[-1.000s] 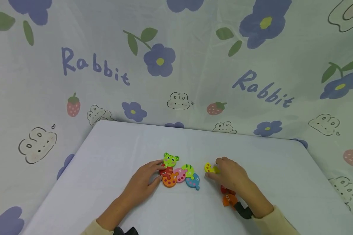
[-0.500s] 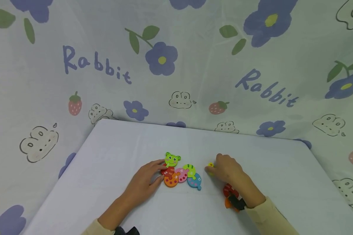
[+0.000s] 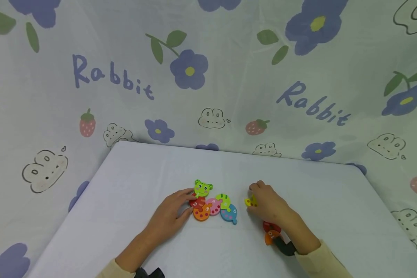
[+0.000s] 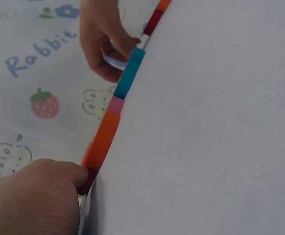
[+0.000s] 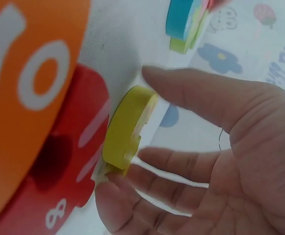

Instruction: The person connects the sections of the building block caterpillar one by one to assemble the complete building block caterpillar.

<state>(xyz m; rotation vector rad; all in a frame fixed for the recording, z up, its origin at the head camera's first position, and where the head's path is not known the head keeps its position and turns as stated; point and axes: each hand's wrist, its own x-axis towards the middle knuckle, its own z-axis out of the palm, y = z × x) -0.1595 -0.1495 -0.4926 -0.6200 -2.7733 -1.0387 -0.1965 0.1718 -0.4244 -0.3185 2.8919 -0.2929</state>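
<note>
In the head view a row of interlocked number-puzzle pieces forms a caterpillar: a green smiling head, red 2, orange 3, pink 4, green 5 and blue 6. My left hand holds the red 2 at its left side, thumb below and fingers by the head piece. To the right of the row, my right hand has thumb and fingers around a loose yellow puzzle piece. That piece is partly hidden by the hand in the head view.
Under my right wrist lie a red piece marked 8 and an orange piece marked 10, overlapping in the right wrist view. A white-covered table meets a printed cloth backdrop. Black straps show at the wrists.
My right hand shifts slightly around the yellow piece, which shows first more, then less, then more again. My left hand and the joined row stay in place.
</note>
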